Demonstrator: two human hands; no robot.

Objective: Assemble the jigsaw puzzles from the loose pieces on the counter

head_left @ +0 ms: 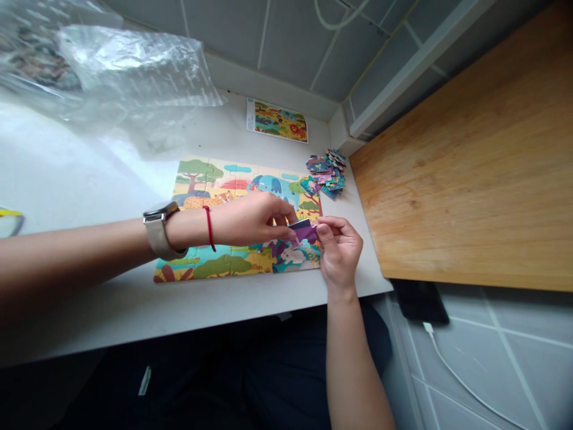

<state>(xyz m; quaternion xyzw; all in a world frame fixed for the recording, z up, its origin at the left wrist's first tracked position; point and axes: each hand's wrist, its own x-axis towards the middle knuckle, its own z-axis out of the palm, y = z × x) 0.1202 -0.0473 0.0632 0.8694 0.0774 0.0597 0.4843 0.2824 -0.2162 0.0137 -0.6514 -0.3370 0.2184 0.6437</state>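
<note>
In the head view, at centre frame, the left hand (250,221) and the right hand (340,251) both pinch one small purple cardboard puzzle piece (303,229) between thumb and fingertips, fingers closed together, just above the right edge of the colourful, nearly assembled jungle jigsaw (210,179) on the white table (89,179). A pile of loose puzzle pieces (327,172) lies near, upper right of it.

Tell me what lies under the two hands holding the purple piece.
The left hand and right hand pinch a purple puzzle piece above the assembled jigsaw on the white table. Whether a gap lies beneath them is hidden.
</note>
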